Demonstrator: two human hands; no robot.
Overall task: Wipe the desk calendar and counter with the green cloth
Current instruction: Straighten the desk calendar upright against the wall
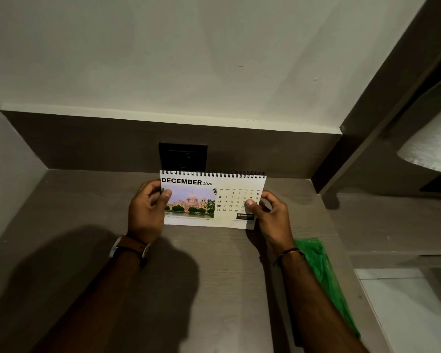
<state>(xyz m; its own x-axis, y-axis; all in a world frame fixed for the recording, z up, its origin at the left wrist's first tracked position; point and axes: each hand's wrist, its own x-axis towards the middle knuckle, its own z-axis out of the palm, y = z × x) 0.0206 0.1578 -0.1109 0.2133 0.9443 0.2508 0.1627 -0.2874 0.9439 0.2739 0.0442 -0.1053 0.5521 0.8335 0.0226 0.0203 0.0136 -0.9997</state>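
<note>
Both hands (148, 207) (270, 215) around calendar (211, 200)

A black wall socket (183, 156) sits in the grey-brown panel (87, 141) at the far side, low on it and near the middle. A pale ledge (163, 118) caps that panel, and above it rises a plain off-white wall (163, 47) with a few small marks. At far right, a white roll of paper (433, 146) shows partly, cut by the frame edge. Near right, below it, lies pale tiled floor (405, 314).
</note>
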